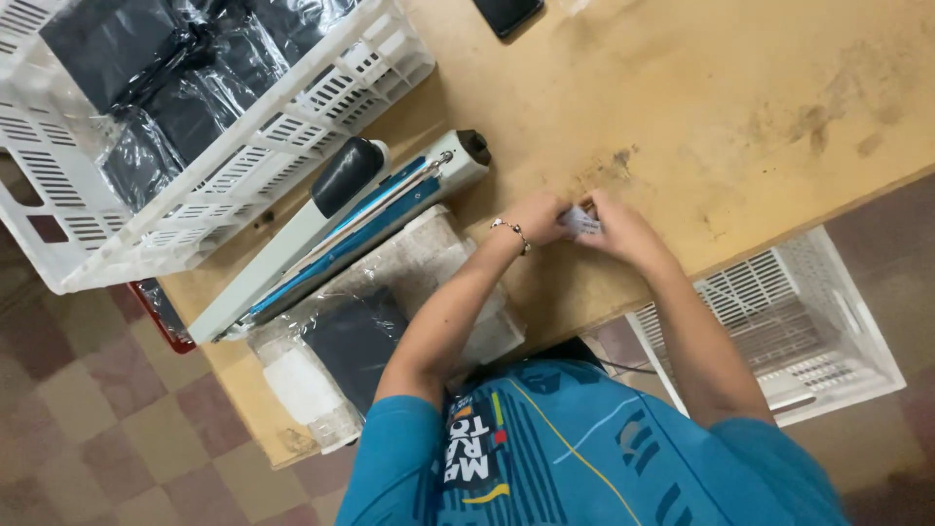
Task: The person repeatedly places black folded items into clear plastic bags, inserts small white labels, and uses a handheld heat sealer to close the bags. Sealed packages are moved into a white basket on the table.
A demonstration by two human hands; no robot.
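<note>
My left hand [536, 216], with a bracelet on its wrist, and my right hand [623, 229] meet near the front edge of the wooden table [701, 97]. Both pinch a small white slip of paper [581, 222] between the fingertips. Left of my left forearm lies a white heat sealer [321, 234] with a blue bar and a black knob. A clear plastic bag holding a dark flat item [355, 336] lies under the sealer's jaw, resting on a white slab.
A white slotted crate [292, 127] full of dark bagged items stands at the table's left. A second white crate [779, 312] sits on the floor at the right. A dark phone [506, 12] lies at the far edge. The floor is checkered tile.
</note>
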